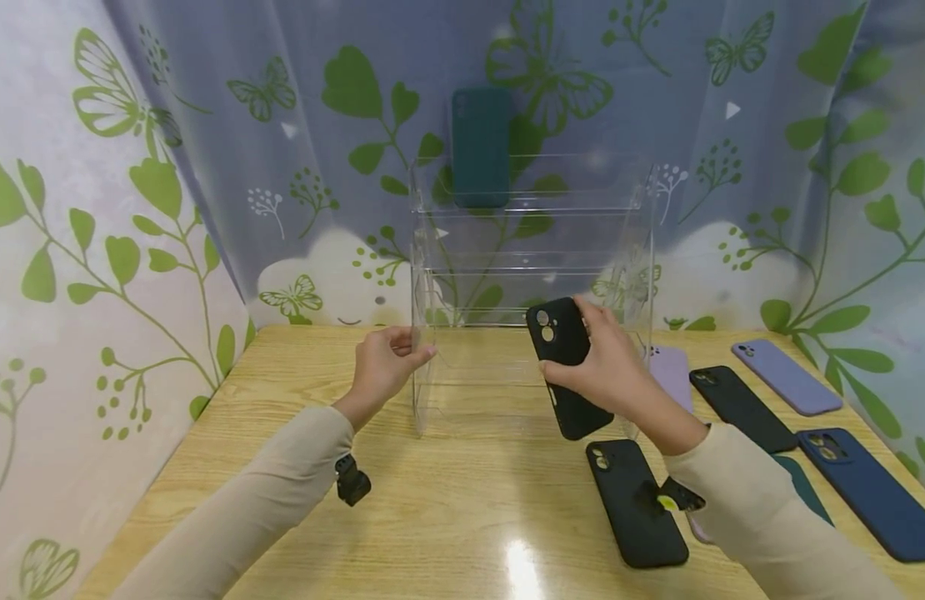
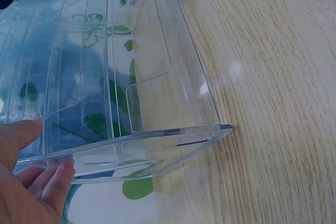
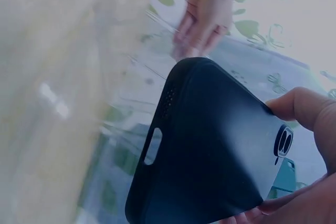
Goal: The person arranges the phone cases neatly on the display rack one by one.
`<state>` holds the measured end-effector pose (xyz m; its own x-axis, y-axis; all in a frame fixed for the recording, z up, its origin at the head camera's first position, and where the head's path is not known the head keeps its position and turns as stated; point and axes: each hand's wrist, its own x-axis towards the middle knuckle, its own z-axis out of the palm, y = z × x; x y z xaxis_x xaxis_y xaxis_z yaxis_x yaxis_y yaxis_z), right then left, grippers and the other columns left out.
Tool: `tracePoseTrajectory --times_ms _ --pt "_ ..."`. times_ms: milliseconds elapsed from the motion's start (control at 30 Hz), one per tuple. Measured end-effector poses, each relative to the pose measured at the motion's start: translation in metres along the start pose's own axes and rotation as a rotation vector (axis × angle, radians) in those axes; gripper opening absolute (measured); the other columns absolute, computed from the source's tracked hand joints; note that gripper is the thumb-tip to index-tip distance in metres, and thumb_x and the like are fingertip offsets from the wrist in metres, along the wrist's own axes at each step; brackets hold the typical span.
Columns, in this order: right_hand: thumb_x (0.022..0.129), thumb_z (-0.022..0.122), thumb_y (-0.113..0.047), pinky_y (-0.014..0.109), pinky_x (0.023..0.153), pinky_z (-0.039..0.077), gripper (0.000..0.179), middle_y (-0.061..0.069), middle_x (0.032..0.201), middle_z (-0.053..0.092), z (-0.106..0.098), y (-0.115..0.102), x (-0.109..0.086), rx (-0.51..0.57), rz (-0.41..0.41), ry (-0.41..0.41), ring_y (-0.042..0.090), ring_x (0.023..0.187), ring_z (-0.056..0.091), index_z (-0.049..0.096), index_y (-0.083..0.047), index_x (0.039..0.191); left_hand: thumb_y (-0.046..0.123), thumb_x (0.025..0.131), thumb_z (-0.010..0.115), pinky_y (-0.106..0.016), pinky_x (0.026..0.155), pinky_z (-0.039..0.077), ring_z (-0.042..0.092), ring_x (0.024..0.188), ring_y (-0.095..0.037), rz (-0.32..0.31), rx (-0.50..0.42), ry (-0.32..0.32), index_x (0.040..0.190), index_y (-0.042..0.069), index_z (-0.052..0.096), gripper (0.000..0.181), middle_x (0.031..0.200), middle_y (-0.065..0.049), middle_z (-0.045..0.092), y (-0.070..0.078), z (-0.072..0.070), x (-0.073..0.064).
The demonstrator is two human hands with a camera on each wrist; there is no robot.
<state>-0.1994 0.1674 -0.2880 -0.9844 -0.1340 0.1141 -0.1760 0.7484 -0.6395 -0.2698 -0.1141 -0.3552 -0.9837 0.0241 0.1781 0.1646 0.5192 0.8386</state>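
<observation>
My right hand (image 1: 608, 358) grips a black phone case (image 1: 571, 404) by its long sides, thumb on one edge and fingers on the other. The case is tilted in front of a clear acrylic display stand (image 1: 420, 392) with stepped shelves. My left hand (image 1: 383, 367) pinches the stand's left side panel; in the left wrist view the thumb and fingers (image 2: 58, 187) lie on either side of its edge. A dark green phone case (image 1: 481, 150) stands upright on the top shelf. In the right wrist view, the held case's port cutout and camera ring show.
On the table (image 1: 432, 517) at right lie a black case (image 1: 635, 508), another black case (image 1: 743, 408), a navy case (image 1: 871, 496), a lilac case (image 1: 788, 379), a pale purple case (image 1: 671, 375) and a green case (image 1: 803, 487) partly under my sleeve. A patterned curtain (image 1: 320, 167) hangs behind.
</observation>
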Motion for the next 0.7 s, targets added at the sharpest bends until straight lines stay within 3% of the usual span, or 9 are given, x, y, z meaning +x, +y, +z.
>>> tracePoseTrajectory --times_ms 267,700 --pt "0.084 0.069 -0.041 0.061 0.094 0.042 0.101 0.025 0.151 0.021 -0.027 -0.017 0.016 0.044 0.002 0.06 0.043 0.131 0.034 0.004 -0.009 0.155 0.023 0.084 0.076 -0.036 0.084 0.056 0.067 0.101 -0.027 -0.016 -0.011 0.005 0.12 0.0 0.064 0.044 0.112 -0.015 0.069 0.001 0.0 0.0" --pt "0.083 0.068 -0.044 0.06 0.098 0.037 0.099 0.026 0.147 0.025 -0.057 -0.043 0.043 0.002 -0.049 0.261 0.042 0.122 0.038 0.011 -0.005 0.154 0.022 0.084 0.076 -0.037 0.085 0.056 0.067 0.102 -0.027 -0.016 -0.028 0.007 0.12 0.0 0.065 0.044 0.113 -0.017 0.068 0.002 -0.001 -0.001"
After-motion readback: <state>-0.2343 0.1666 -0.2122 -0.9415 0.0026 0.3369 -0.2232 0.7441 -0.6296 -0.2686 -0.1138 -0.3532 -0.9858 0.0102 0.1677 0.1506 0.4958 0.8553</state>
